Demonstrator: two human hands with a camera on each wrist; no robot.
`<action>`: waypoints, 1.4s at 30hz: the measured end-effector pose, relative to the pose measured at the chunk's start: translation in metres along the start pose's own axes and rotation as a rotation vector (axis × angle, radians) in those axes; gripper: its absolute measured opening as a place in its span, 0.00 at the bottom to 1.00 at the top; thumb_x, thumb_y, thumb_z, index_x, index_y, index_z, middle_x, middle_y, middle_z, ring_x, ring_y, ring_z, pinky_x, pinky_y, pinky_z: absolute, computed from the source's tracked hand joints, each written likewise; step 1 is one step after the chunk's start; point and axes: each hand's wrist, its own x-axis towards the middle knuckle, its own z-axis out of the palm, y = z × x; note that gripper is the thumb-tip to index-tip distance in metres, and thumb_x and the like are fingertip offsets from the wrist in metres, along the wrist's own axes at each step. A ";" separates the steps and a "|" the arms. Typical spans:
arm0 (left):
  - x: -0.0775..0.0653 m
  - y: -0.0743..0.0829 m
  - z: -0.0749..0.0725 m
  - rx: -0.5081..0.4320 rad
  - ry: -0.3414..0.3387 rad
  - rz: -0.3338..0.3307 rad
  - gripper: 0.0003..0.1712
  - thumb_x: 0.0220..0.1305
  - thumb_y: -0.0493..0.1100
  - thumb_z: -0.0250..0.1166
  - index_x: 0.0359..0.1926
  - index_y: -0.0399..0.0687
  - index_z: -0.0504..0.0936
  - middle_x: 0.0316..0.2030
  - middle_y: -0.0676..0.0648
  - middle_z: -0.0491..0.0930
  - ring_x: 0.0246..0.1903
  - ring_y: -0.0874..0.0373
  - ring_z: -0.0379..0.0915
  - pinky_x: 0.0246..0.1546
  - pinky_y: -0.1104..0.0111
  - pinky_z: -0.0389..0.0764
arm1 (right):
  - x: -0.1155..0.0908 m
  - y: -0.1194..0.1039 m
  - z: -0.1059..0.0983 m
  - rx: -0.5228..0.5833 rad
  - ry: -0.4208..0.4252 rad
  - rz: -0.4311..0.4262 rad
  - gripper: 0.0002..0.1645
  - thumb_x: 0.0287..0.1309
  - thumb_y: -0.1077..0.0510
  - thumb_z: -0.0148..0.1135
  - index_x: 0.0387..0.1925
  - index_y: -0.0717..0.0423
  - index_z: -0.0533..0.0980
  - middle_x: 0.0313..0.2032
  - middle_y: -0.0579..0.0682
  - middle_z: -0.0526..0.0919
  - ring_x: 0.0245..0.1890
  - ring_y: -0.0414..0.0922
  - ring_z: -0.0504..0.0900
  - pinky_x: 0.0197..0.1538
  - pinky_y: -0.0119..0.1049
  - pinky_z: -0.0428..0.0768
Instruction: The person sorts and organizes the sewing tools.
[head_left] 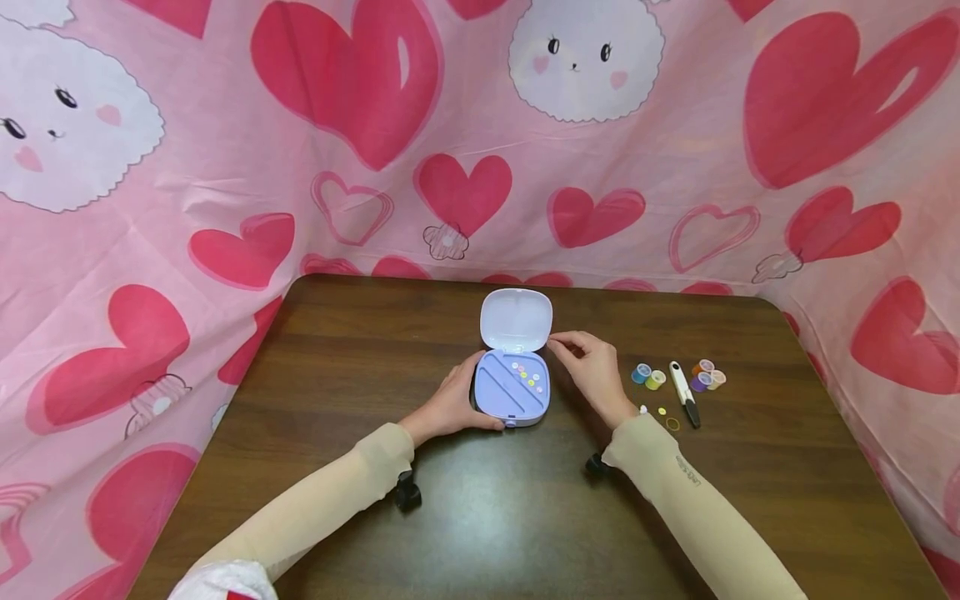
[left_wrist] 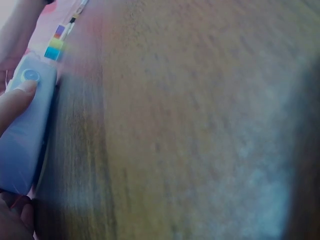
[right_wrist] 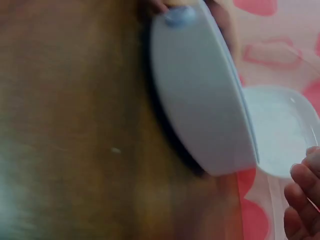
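"Steadying that lilac case (right_wrist: 195, 100), are you?"

"Yes. It sits near the middle of the tabletop (head_left: 375, 333), its lid (head_left: 516, 318) open toward twelve o'clock. My left hand (head_left: 447, 402) grips it from nine o'clock, thumb round the front at nearly six, beside the latch (head_left: 511, 423)."

"And your right?"

"My right hand (head_left: 592, 371) reaches in from three o'clock, fingertips bunched together at about one, by the lid's edge. I cannot tell whether they pinch the lid, something tiny, or nothing."

"What worries you?"

"The buttons (head_left: 531, 382), mostly. They lie loose in the tray (head_left: 495, 393), between twelve and three, to the right of a slanting divider. If I tipped the case or jerked it, I think they would slide or hop out. A knock from my right hand could swing the lid down, perhaps onto my own fingers."

"Anything farther out?"

"At three o'clock, past my right hand, are the thread spools (head_left: 656, 380), with a white-and-black tool (head_left: 684, 394) lying between them. Toward four, near my right sleeve (head_left: 697, 500), lie a yellow ring (head_left: 672, 424) and a little yellow disc (head_left: 662, 411). A careless sweep of that sleeve could, I'd guess, drag those away or topple a spool."
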 end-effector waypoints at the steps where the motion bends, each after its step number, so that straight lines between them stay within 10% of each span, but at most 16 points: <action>1: 0.000 0.000 0.000 0.002 -0.001 0.000 0.73 0.44 0.53 0.88 0.82 0.46 0.50 0.77 0.42 0.60 0.73 0.44 0.57 0.72 0.46 0.62 | -0.003 -0.002 0.000 -0.012 -0.012 -0.014 0.08 0.65 0.57 0.73 0.44 0.54 0.89 0.38 0.50 0.90 0.34 0.45 0.80 0.39 0.26 0.77; 42: -0.002 0.001 0.000 0.017 -0.009 0.012 0.72 0.47 0.55 0.86 0.83 0.44 0.48 0.77 0.39 0.59 0.73 0.42 0.57 0.72 0.44 0.62 | -0.061 -0.021 0.017 -0.272 -0.180 -0.190 0.20 0.57 0.53 0.80 0.48 0.58 0.88 0.40 0.51 0.86 0.43 0.47 0.75 0.45 0.42 0.78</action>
